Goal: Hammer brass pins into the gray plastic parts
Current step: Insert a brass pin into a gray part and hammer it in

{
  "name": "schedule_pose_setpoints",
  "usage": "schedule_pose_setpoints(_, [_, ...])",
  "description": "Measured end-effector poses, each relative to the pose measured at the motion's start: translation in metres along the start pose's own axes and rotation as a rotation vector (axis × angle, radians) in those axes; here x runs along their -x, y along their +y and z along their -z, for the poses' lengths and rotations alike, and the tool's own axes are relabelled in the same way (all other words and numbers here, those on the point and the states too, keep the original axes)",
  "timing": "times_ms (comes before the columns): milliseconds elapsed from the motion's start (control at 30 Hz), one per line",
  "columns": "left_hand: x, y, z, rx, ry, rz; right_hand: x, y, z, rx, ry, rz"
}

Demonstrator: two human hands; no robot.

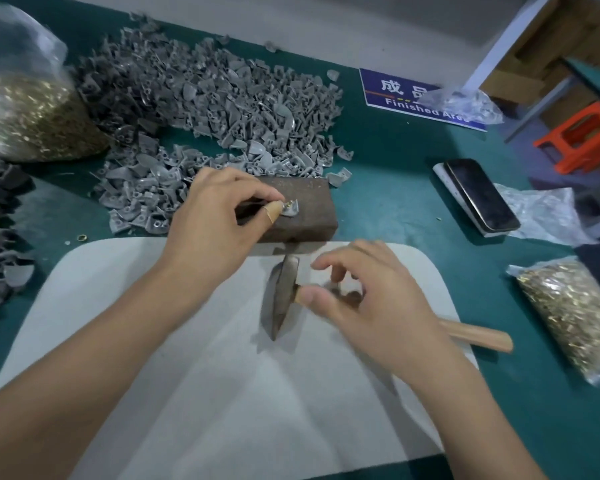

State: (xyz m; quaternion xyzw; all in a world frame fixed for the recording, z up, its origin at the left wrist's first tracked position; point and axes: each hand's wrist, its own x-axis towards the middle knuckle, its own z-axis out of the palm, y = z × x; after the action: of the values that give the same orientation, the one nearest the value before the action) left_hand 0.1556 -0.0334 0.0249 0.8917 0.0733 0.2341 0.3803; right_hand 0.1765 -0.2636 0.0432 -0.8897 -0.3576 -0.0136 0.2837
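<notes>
Here the left hand (219,216) pinches a gray plastic part (290,211) between its taped thumb and forefinger, holding it flat on top of a dark brown block (302,216) that sits at the far edge of a pale gray mat (187,358). A brass pin (287,203) stands in the part, right at the fingertips. The right hand (371,306) hovers over the hammer (284,296), fingers loosely curled and spread, the thumb touching the handle just beside the metal head; the fingers are not wrapped round it, and motion blur makes it hard to tell whether they touch it at all. The hammer lies on the mat, its head pointing toward the block and its wooden handle running out to the right past the mat's edge. Beyond the block, a large heap of gray parts (215,98) spreads across the green tabletop (395,168). A clear bag of brass pins (32,109) stands at the far left and a second bag of pins (568,320) lies at the right. A phone (478,195) rests to the right of the block, near a blue sign (406,95) reading "Finished Area".
</notes>
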Motion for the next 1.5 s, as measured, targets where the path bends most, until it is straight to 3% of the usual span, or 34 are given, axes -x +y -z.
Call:
schedule_pose_setpoints(100, [0.0,0.001,0.0,0.01,-0.013,0.007,0.028,0.008,-0.001,0.065,-0.158,0.066])
schedule_pose_setpoints(267, [0.002,0.004,0.0,0.025,0.0,0.012,0.031,0.009,0.006,0.339,-0.011,0.205])
schedule_pose_setpoints(433, [0.002,0.004,0.003,0.018,0.008,0.016,0.005,0.018,0.045,0.056,0.115,0.113])
schedule_pose_setpoints(533, [0.003,0.005,0.004,0.039,0.008,0.021,-0.023,0.018,0.062,-0.092,0.097,-0.014])
schedule_pose_setpoints(767, [0.001,0.007,0.003,0.039,0.023,0.015,-0.057,0.001,0.039,0.225,0.156,-0.05])
schedule_pose_setpoints(1000, [0.001,0.007,0.004,-0.015,0.035,-0.011,-0.049,-0.002,0.023,0.223,0.424,-0.024])
schedule_pose_setpoints(1133, [0.004,0.011,0.007,-0.203,0.091,-0.112,-0.046,-0.011,0.017,0.169,0.505,-0.075])
schedule_pose_setpoints(1333, [0.004,0.01,0.003,-0.26,0.114,-0.101,-0.043,-0.017,0.012,0.282,0.336,-0.091])
schedule_pose_setpoints(1500, [0.004,0.011,0.003,-0.256,0.101,-0.104,-0.042,-0.016,0.013,0.211,0.454,-0.092])
